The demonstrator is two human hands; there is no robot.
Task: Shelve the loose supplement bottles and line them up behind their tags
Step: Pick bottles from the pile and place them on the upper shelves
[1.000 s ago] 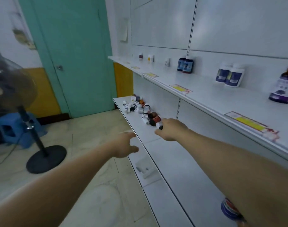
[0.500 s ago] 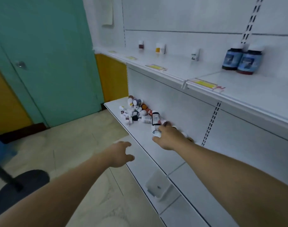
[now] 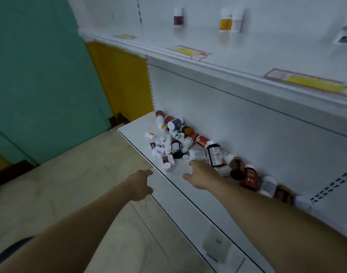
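A heap of loose supplement bottles (image 3: pixel 173 140) lies on the white lower shelf (image 3: pixel 138 128), against the back panel. They are white, red, brown and dark blue. One dark bottle (image 3: pixel 214 154) stands upright at the heap's right end. More bottles, including a red one (image 3: pixel 249 179), trail to the right along the wall. My right hand (image 3: pixel 201 174) reaches in with straight fingers, its tips at a white bottle (image 3: pixel 197 155) lying on its side. My left hand (image 3: pixel 141 184) hovers off the shelf's front edge, loosely curled and holding nothing.
The upper shelf (image 3: pixel 218 66) carries yellow price tags (image 3: pixel 188 51) along its front. A red-labelled bottle (image 3: pixel 178 19) and a yellow-labelled one (image 3: pixel 225 22) stand at its back. A teal door (image 3: pixel 40 75) and tiled floor (image 3: pixel 74 194) lie to the left.
The view has closed in on the heap and tilted down. My right hand has slid left of the upright dark bottle and opened. My left hand keeps hovering by the shelf edge.
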